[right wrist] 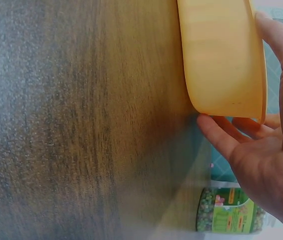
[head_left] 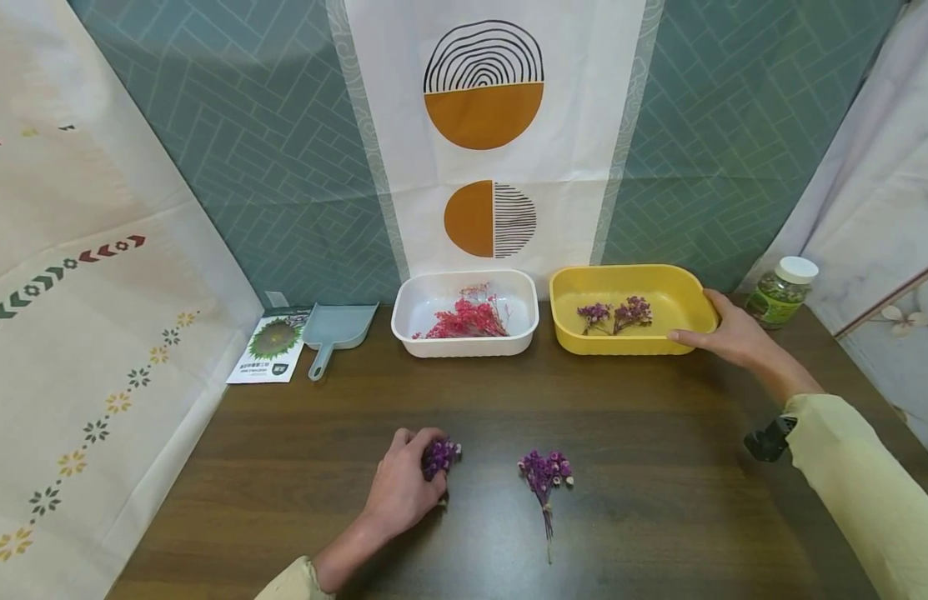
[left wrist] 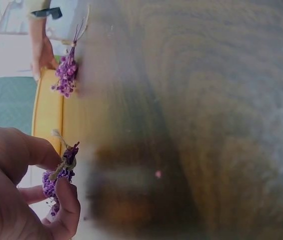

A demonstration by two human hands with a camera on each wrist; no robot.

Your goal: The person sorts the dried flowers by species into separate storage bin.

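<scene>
My left hand (head_left: pixel 405 485) pinches a small bunch of purple dried flowers (head_left: pixel 439 457) low over the wooden table. In the left wrist view, its twine-tied stems (left wrist: pixel 67 159) show between thumb and finger. A second purple bunch (head_left: pixel 542 479) lies on the table to the right, flower heads toward the back. My right hand (head_left: pixel 741 333) holds the right end of a yellow tray (head_left: pixel 621 344), thumb at the rim and fingers along the end wall (right wrist: pixel 231 95). Inside that tray lie two purple bunches (head_left: pixel 632 312), side by side.
A white tray (head_left: pixel 471 345) with red dried flowers (head_left: pixel 469 319) stands left of the yellow one. Farther left are a pale blue dustpan (head_left: pixel 339 325) and a sunflower packet (head_left: pixel 272 346). A white-lidded jar (head_left: pixel 781 292) stands beyond my right hand. Patterned cloth (head_left: pixel 298 150) hangs behind.
</scene>
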